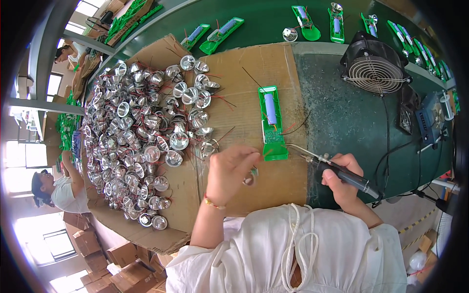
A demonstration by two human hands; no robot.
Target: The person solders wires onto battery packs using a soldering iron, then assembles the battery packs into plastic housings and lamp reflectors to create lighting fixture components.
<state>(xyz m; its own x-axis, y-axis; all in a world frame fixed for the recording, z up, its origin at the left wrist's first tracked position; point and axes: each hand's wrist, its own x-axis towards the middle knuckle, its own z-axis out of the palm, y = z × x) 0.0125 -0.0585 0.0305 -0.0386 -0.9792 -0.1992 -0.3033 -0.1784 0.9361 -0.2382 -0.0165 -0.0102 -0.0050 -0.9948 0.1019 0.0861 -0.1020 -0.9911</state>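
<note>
My left hand [228, 172] is closed in a pinch at the near end of a green plastic housing [276, 150]. A small silver reflector cup [250, 178] shows just below its fingers, partly hidden, and a thin wire seems to run from the fingertips toward the housing. In my right hand [346, 178] is a soldering iron [349, 178] with a black handle and a solder feed tube; its tip is close to the housing's near end. The housing lies open on the cardboard, with a lilac battery cell [270, 109], a green circuit board [272, 136] and loose wires.
A big pile of silver reflector cups [141, 127] with red wires covers the left side of the cardboard [234, 73]. Several green housings with cells line the far shelf [268, 24]. A black fan [375, 68] and a blue soldering station [432, 117] stand right. Co-workers sit left.
</note>
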